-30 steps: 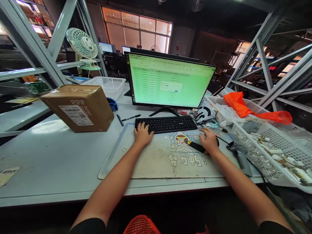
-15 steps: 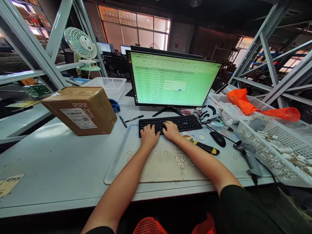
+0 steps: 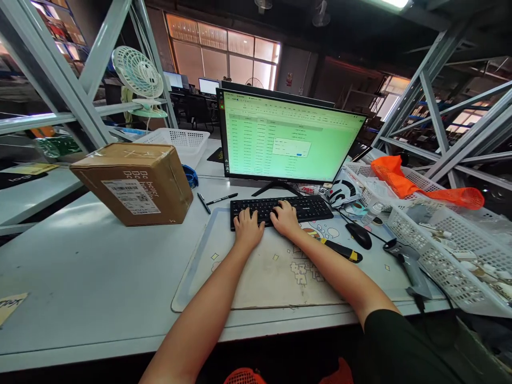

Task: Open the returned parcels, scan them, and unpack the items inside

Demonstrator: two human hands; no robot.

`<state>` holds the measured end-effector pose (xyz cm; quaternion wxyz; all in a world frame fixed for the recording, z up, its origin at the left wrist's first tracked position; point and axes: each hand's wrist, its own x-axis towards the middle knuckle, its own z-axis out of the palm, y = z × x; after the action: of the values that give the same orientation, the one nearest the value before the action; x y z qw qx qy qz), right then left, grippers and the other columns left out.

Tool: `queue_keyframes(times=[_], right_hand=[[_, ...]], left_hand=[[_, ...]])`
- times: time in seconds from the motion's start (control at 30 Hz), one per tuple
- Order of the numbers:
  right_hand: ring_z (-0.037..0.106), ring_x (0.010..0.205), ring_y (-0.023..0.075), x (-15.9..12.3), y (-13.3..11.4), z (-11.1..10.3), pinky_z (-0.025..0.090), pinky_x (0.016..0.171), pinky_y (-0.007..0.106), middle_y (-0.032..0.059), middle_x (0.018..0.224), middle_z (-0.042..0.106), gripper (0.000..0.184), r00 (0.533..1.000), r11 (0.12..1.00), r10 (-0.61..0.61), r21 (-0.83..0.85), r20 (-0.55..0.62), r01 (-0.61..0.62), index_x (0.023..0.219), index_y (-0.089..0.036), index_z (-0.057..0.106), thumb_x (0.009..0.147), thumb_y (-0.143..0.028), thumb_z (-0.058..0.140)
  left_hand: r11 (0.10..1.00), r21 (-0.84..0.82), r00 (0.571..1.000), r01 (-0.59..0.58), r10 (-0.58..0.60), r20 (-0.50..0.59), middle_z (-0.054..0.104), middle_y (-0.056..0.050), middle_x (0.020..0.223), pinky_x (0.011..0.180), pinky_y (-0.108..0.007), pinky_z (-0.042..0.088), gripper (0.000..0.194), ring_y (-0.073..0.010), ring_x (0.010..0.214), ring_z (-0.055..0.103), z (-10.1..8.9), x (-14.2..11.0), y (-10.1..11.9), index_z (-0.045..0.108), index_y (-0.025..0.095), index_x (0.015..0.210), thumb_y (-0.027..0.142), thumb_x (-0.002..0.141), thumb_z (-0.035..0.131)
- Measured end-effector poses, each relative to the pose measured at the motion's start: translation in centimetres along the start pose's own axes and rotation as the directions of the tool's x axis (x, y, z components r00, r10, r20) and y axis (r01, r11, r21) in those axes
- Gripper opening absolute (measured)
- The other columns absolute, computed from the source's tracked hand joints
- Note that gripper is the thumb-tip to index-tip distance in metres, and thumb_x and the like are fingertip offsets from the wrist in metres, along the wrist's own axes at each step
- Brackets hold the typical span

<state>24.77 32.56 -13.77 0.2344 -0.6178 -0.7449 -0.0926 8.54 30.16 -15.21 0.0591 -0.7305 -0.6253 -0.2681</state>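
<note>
My left hand (image 3: 248,230) rests on the left part of a black keyboard (image 3: 314,207), its fingers spread over the keys. Close beside it, my right hand (image 3: 285,218) lies on the middle of the same keyboard, fingers apart and holding nothing. Behind the keyboard stands a monitor (image 3: 256,133) with a green-tinted table and a small white dialog box on its screen. A black mouse (image 3: 359,235) sits untouched to the right, on a printed desk mat (image 3: 256,277). Near my right forearm lies a black and yellow utility knife (image 3: 344,249).
On the left stands a taped cardboard box (image 3: 134,186), with a marker pen (image 3: 222,198) nearby. White plastic baskets (image 3: 444,256), an orange mesh bag (image 3: 400,178) and a barcode scanner (image 3: 408,261) line the right side. A fan (image 3: 138,72) stands behind the box.
My right hand has left the mouse and moved left onto the keyboard, uncovering the mouse. My left hand has stayed on the keys. The view has shifted slightly.
</note>
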Motion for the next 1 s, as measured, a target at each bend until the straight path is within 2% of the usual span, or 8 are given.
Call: queue_keyframes(times=[0.1,0.23,0.3,0.37,0.43,0.5,0.6,1.0], right_hand=[[0.028,0.150,0.0346,0.1,-1.1,0.4,0.029,0.115,0.052,0.0159,0.159,0.042,0.042,0.999,1.000,0.028,-0.006,-0.020,-0.028,0.130,-0.021,0.070,0.102,-0.045,0.050],[0.038,0.142,0.0337,-0.1,-1.7,0.3,0.025,0.116,0.054,0.0158,0.143,0.059,0.048,0.995,0.995,0.094,-0.017,-0.029,-0.095,0.135,-0.022,0.067,0.104,-0.050,0.043],[0.040,0.141,0.0329,0.1,-1.1,-0.1,0.024,0.116,0.054,0.0158,0.141,0.061,0.053,0.993,0.993,0.115,-0.015,-0.031,-0.115,0.145,-0.020,0.058,0.105,-0.050,0.040],[0.031,0.147,0.0342,0.5,0.1,-0.7,0.020,0.118,0.056,0.0174,0.148,0.055,0.058,0.985,0.986,0.166,-0.019,-0.046,-0.166,0.152,-0.017,0.049,0.105,-0.050,0.038],[0.025,0.150,0.0364,1.1,1.6,-1.3,0.015,0.119,0.059,0.0197,0.150,0.053,0.062,0.970,0.970,0.241,-0.024,-0.038,-0.242,0.153,-0.014,0.046,0.105,-0.052,0.037],[0.028,0.148,0.0366,1.5,2.8,-1.6,0.013,0.119,0.060,0.0198,0.147,0.056,0.064,0.958,0.958,0.286,-0.023,-0.011,-0.286,0.154,-0.014,0.046,0.104,-0.053,0.036],[0.035,0.145,0.0348,1.7,3.8,-1.5,0.014,0.120,0.059,0.0183,0.147,0.057,0.063,0.962,0.962,0.274,-0.006,0.006,-0.274,0.154,-0.016,0.047,0.105,-0.054,0.036],[0.036,0.144,0.0381,1.0,4.6,-0.8,0.018,0.119,0.063,0.0179,0.145,0.058,0.065,0.975,0.974,0.222,0.056,-0.001,-0.221,0.153,-0.017,0.048,0.105,-0.058,0.036]], left_hand=[[1.000,-0.004,1.000,-0.006,0.006,0.003,0.047,-0.019,0.156,0.117,-0.054,0.033,0.055,-0.0361,0.144,0.039,0.2,0.0,-0.2,0.058,0.014,0.144,0.040,0.096,0.056],[1.000,0.002,1.000,-0.012,0.012,0.011,0.045,-0.020,0.157,0.118,-0.054,0.033,0.056,-0.0364,0.145,0.038,0.1,-0.1,-0.3,0.058,0.015,0.144,0.040,0.095,0.058],[1.000,0.002,1.000,-0.013,0.013,0.016,0.044,-0.020,0.158,0.118,-0.054,0.032,0.056,-0.0367,0.146,0.037,0.0,-0.1,-0.4,0.058,0.014,0.145,0.041,0.095,0.059],[1.000,0.000,1.000,-0.009,0.009,0.029,0.043,-0.020,0.158,0.119,-0.054,0.031,0.057,-0.0367,0.147,0.037,-0.1,-0.2,-0.3,0.057,0.014,0.146,0.041,0.095,0.058],[1.000,-0.003,0.999,-0.001,0.002,0.046,0.042,-0.020,0.160,0.120,-0.054,0.030,0.057,-0.0367,0.148,0.035,-0.2,-0.2,-0.2,0.056,0.014,0.147,0.041,0.096,0.057],[1.000,0.000,0.998,0.008,-0.008,0.061,0.041,-0.020,0.160,0.121,-0.053,0.029,0.058,-0.0368,0.149,0.034,-0.3,-0.1,-0.2,0.055,0.014,0.148,0.041,0.096,0.056],[1.000,0.017,0.997,0.007,-0.008,0.074,0.041,-0.021,0.160,0.121,-0.053,0.029,0.059,-0.0375,0.149,0.034,-0.4,-0.1,-0.2,0.055,0.013,0.148,0.040,0.096,0.057],[0.996,0.084,0.997,-0.024,0.018,0.074,0.041,-0.021,0.160,0.121,-0.054,0.030,0.060,-0.0371,0.150,0.033,0.1,0.5,-0.7,0.055,0.013,0.148,0.045,0.097,0.052]])
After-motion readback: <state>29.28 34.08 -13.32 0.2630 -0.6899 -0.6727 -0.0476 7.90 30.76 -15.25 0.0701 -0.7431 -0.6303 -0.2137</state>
